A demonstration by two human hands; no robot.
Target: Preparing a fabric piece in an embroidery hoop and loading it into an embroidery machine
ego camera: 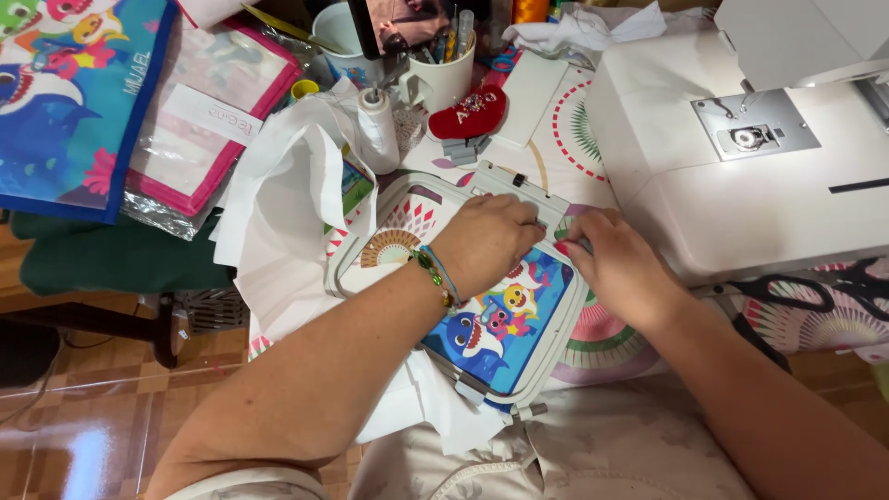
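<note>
Both hands worked at the far edge of an embroidery hoop holding blue cartoon-shark fabric

Nearest the camera, the embroidery hoop point(505, 393) lay tilted across the person's lap and the desk point(565, 120) edge, the shark fabric point(500, 319) stretched inside it and loose white backing fabric point(278, 231) spilling left; the left hand point(486, 243) pressed palm-down on the hoop's far rim, fingers curled together over it, while the right hand point(616, 264) pinched its fingers together at the same rim, on what I could not tell. The job seemed to call for steady downward pressure and fabric kept taut and square. Black scissors point(815, 287) lay right; beyond stood the white sewing machine point(741, 185), a thread spool point(378, 125) and a red pincushion point(469, 113)
</note>
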